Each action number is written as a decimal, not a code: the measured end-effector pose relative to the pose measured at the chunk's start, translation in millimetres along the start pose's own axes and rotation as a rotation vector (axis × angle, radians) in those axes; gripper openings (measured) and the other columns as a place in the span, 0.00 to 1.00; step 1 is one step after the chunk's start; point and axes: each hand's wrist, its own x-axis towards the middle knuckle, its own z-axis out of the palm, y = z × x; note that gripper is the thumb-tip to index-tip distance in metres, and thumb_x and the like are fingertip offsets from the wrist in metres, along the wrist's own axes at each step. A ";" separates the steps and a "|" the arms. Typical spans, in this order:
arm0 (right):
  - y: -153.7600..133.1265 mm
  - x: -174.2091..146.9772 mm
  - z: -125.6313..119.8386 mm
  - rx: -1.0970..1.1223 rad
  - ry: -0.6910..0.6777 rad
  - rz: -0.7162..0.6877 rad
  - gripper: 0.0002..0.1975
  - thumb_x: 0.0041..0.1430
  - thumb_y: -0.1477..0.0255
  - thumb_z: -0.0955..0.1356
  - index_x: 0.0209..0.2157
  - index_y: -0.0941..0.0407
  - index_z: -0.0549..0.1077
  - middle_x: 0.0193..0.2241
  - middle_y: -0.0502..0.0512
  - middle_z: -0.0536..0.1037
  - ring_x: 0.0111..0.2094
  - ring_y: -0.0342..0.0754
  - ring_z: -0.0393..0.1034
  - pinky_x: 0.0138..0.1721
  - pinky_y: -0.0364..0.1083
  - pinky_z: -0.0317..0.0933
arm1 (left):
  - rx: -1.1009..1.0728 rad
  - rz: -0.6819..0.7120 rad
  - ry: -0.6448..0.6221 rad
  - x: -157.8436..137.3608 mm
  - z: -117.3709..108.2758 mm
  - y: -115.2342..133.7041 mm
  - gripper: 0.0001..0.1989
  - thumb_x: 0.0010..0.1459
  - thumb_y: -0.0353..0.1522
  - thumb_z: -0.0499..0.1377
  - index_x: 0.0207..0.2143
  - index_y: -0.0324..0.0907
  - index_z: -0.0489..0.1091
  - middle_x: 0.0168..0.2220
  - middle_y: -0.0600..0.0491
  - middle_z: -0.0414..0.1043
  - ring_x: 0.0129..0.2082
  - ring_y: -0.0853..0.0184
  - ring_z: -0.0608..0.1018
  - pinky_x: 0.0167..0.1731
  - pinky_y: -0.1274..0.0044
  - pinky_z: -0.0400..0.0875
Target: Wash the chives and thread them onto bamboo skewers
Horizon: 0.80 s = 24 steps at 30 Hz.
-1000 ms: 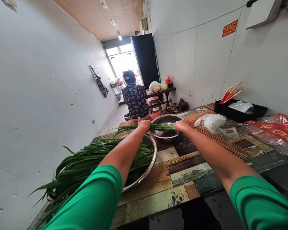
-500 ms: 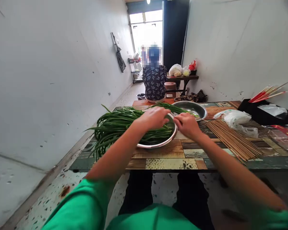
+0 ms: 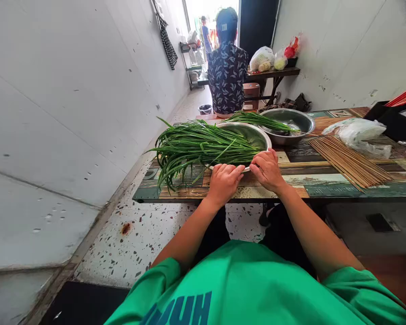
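Note:
A steel bowl (image 3: 268, 140) stands before me, piled with long green garlic chives (image 3: 203, 143) whose leaf ends spill over its left side. My left hand (image 3: 224, 181) is closed over the near rim, fingers curled. On the rim's right front, my right hand (image 3: 268, 170) is closed too, its thumb towards the left hand. Whether anything thin is pinched in the fingers is hidden. Behind, a second steel bowl (image 3: 302, 121) has a bunch of chives (image 3: 267, 120) laid across it, a thin stick protruding at its right. Bamboo skewers (image 3: 352, 162) lie to the right.
The patterned wooden table (image 3: 328, 192) has its near edge just before my body. A white plastic bag (image 3: 357, 131) and a black box (image 3: 385, 119) with red-tipped sticks are at the right. Beyond the table a person (image 3: 228, 74) sits with their back to me.
Both hands have come down from above the bowl to its near rim. My view has tilted downward, so the table shows higher in the picture.

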 end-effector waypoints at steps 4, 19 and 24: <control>-1.1 -3.4 -2.1 0.032 0.045 -0.003 0.16 0.69 0.61 0.59 0.33 0.54 0.71 0.37 0.55 0.76 0.49 0.51 0.66 0.66 0.57 0.43 | 0.030 0.030 0.119 -3.5 7.2 1.7 0.18 0.73 0.38 0.49 0.54 0.46 0.75 0.41 0.51 0.79 0.41 0.65 0.74 0.47 0.69 0.60; 46.7 -17.9 -78.0 -0.133 0.002 0.403 0.19 0.71 0.65 0.59 0.55 0.58 0.73 0.58 0.63 0.74 0.59 0.50 0.67 0.60 0.49 0.62 | -0.033 0.136 0.148 -10.4 -9.5 -7.0 0.15 0.70 0.32 0.54 0.55 0.44 0.74 0.41 0.50 0.78 0.41 0.64 0.75 0.47 0.70 0.63; 137.9 -36.4 -131.5 -0.557 -0.313 0.909 0.13 0.65 0.75 0.65 0.41 0.67 0.80 0.44 0.76 0.80 0.46 0.62 0.75 0.43 0.53 0.63 | -0.047 0.111 0.098 -7.0 -11.6 -8.2 0.15 0.70 0.33 0.53 0.55 0.46 0.74 0.40 0.51 0.78 0.40 0.64 0.75 0.46 0.69 0.64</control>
